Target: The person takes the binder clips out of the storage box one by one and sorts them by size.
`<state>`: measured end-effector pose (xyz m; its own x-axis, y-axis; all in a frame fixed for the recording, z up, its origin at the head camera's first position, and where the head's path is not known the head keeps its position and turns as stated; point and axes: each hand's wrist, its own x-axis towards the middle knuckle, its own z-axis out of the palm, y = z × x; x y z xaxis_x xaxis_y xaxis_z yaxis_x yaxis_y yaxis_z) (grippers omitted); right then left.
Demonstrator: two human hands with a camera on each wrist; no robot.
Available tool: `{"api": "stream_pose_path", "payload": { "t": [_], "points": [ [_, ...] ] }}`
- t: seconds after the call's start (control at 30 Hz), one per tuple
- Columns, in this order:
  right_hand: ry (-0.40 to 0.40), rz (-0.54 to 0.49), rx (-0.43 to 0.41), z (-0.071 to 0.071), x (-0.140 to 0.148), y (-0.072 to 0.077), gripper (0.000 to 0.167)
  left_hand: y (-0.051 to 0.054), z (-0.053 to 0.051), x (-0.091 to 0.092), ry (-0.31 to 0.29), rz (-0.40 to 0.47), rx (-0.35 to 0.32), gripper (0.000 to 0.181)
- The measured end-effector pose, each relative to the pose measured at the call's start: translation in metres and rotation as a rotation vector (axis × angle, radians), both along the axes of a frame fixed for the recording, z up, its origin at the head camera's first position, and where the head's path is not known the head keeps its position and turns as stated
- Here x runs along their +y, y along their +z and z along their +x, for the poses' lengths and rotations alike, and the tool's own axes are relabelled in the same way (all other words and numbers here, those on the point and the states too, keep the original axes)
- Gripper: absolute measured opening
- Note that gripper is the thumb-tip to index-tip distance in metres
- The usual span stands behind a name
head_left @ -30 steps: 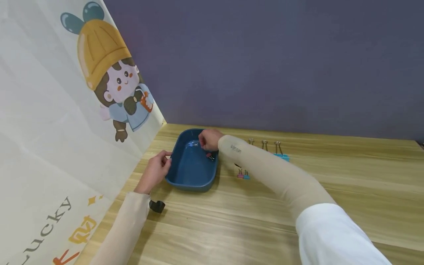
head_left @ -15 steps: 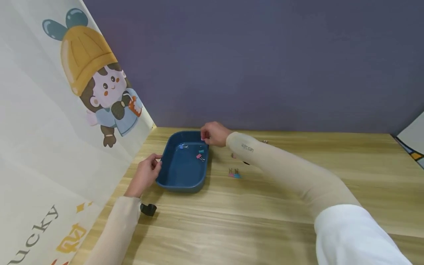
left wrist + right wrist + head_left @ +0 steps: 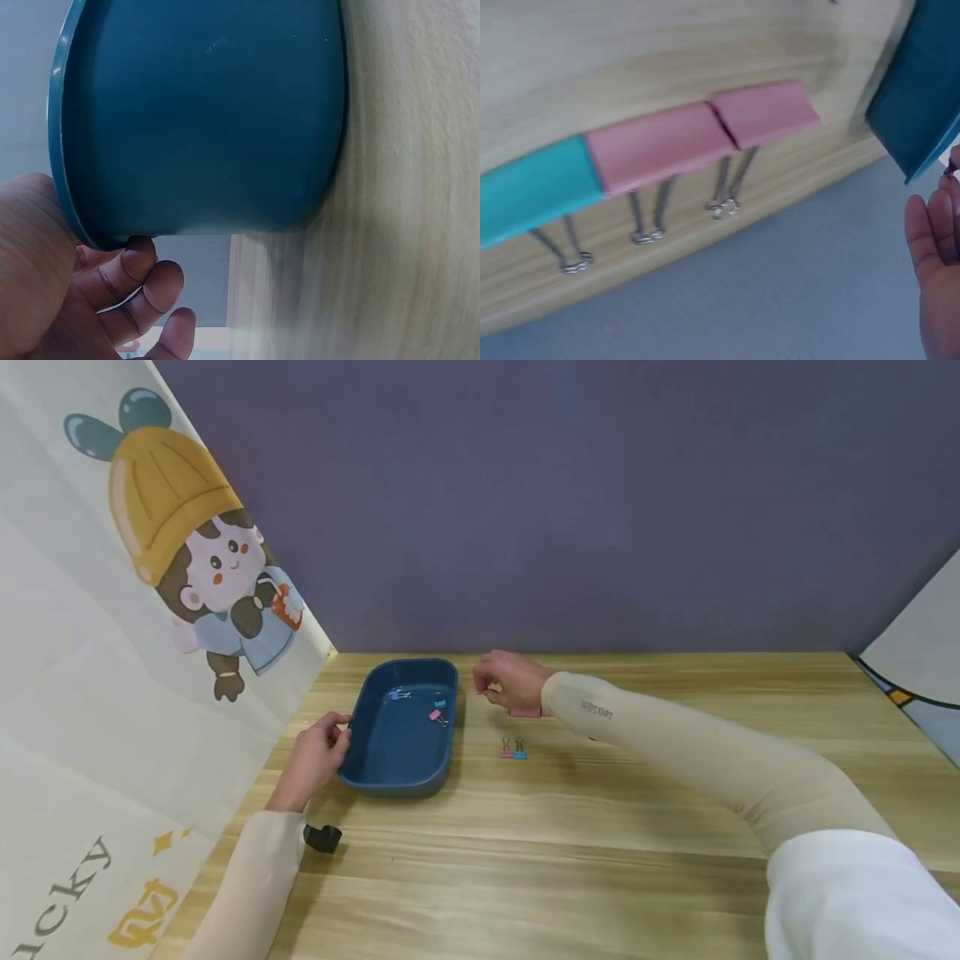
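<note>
My left hand (image 3: 310, 762) holds the left rim of a dark blue plastic bin (image 3: 390, 790), its fingertips bent at the edge in the left wrist view. Inside the bin lie small binder clips: a blue one (image 3: 397, 695), a teal one (image 3: 440, 703) and a pink one (image 3: 436, 716). Just right of the bin, my right hand (image 3: 513, 680) hovers with bent fingers, thumb and index close together. A dark spot shows at its fingertips in the right wrist view; whether they hold anything is unclear. Below it sit small pink (image 3: 506, 755) and teal (image 3: 520, 755) clips.
Large binder clips stand in a row at the back: teal (image 3: 541, 187), pink (image 3: 660, 148) and another pink (image 3: 766, 114). My right arm partly hides them in the head view. A dark partition (image 3: 555, 510) rises behind the table (image 3: 480, 877); a printed sheet (image 3: 67, 710) borders the left.
My right hand has moved out of the bin, over its right rim, to the right. The teal clip in the bin has come into sight. My left hand stays at the rim; the head view has shifted.
</note>
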<state>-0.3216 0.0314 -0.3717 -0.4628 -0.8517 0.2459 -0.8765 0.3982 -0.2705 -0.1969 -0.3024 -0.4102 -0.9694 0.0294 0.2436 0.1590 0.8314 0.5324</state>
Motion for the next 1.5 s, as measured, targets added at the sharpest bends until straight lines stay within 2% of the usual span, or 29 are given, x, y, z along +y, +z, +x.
{"api": "stream_pose_path", "payload": {
  "t": [0.33, 0.7, 0.83, 1.03, 1.27, 1.5],
  "points": [
    [0.087, 0.075, 0.065, 0.026, 0.030, -0.023, 0.007, 0.000, 0.001, -0.003, 0.012, -0.021, 0.023, 0.025],
    [0.012, 0.087, 0.029, 0.049, 0.062, -0.045, 0.006, 0.001, -0.001, -0.003, 0.001, -0.015, 0.023, 0.026],
    [-0.006, 0.089, 0.033, 0.052, 0.068, -0.054, 0.008, 0.002, -0.001, -0.004, 0.009, -0.018, 0.026, 0.025],
    [0.036, 0.055, 0.019, 0.055, 0.070, -0.066, 0.010, 0.002, -0.001, -0.005, 0.011, -0.024, 0.024, 0.025],
    [0.055, 0.040, -0.037, 0.057, 0.067, -0.066, 0.007, 0.001, 0.000, -0.002, 0.017, -0.028, 0.019, 0.025],
    [0.014, 0.074, -0.055, 0.059, 0.067, -0.066, 0.007, 0.001, 0.000, 0.000, 0.008, -0.019, 0.012, 0.025]
  ]
}}
